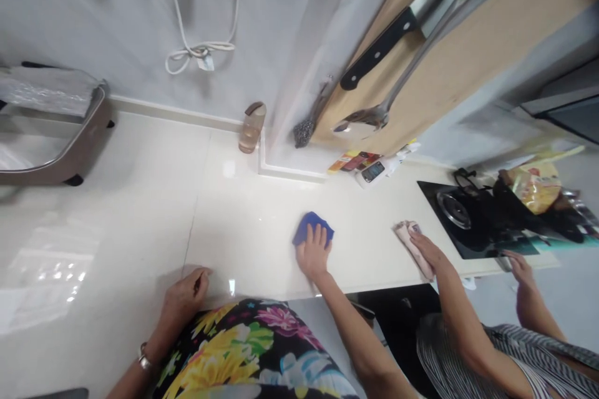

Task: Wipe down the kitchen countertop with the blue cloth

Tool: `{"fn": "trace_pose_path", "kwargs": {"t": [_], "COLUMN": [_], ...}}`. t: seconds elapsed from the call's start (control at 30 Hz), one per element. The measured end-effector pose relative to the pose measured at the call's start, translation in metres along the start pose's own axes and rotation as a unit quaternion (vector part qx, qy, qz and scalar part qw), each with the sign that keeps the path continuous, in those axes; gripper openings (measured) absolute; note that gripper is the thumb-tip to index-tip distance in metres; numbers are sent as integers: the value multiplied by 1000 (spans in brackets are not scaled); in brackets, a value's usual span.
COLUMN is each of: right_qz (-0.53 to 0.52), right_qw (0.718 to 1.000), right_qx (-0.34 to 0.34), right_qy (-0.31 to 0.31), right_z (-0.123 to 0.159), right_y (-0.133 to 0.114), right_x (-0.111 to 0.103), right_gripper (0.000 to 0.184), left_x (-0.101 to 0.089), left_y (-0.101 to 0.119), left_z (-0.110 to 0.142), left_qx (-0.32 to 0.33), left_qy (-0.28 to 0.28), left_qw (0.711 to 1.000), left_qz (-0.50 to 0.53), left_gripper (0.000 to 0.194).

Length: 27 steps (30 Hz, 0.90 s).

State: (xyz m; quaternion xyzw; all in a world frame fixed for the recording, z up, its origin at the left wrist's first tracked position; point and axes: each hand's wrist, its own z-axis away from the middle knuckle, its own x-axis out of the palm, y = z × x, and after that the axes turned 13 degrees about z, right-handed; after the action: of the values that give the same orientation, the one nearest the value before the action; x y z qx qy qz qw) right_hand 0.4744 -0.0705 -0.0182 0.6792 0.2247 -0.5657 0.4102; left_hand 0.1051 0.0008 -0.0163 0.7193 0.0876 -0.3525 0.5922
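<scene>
A blue cloth (pixel 307 222) lies on the white countertop (pixel 248 224), pinned under my right hand (pixel 314 255). The fingers of that hand rest over the cloth and press it down. My left hand (pixel 187 293) sits at the counter's front edge, its fingers curled in with nothing visible inside. A silver bracelet (pixel 144 356) circles the left wrist. To the right, a co-worker's hand (pixel 428 252) presses a folded pale pink cloth (pixel 414 243) on the same counter. The co-worker's other hand (pixel 519 268) is by the front edge near the hob.
A glass bottle (pixel 253 128) stands against the wall corner. A brown appliance (pixel 84 143) is at left. A knife (pixel 379 47) and slotted spoon (pixel 369 117) hang over a wooden board. A white device (pixel 372 171) leans by the wall. The black hob (pixel 468 234) is at right.
</scene>
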Motion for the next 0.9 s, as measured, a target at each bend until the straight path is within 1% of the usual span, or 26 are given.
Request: {"fn": "trace_pose_path", "kwargs": {"t": [0.13,0.23,0.3,0.37,0.47,0.6,0.7,0.77,0.9], "right_qz": [-29,-72,-96,-115,-140,-158,-150,-140,-128], "right_qw": [993,978,962,943,922,915,920,929,954], "right_qx": [-113,-193,-251,-304,-352,-359,-349,-330,-251], "right_qy": [29,40,51,66,84,95,95,95,99], "right_z": [-11,-10,-5,1,9,22,34,43,51], "right_y": [-64,-107,-125,-132,-123,-94,-62,-37,8], "right_x": [-31,-50,-58,-61,-58,-46,-34,-25,-6], "right_gripper": [68,69,70,69,66,64,64,64,60], "left_x": [-1,-3,-3,-3,-2,-2,-2,-3,-4], "left_y": [2,3,2,2,5,12,14,14,12], "left_z": [1,2,2,1,1,4,6,6,4], "left_qx": [-15,-18,-13,-12,-12,-18,-30,-30,-31], "left_qy": [-13,-16,-13,-12,-10,-7,-6,-6,-9], "left_qw": [1000,1000,1000,1000,1000,1000,999,999,999], "left_qz": [3,-4,-9,-12,-18,-20,-18,-20,-14], "left_gripper": [37,36,36,35,35,34,34,35,36]}}
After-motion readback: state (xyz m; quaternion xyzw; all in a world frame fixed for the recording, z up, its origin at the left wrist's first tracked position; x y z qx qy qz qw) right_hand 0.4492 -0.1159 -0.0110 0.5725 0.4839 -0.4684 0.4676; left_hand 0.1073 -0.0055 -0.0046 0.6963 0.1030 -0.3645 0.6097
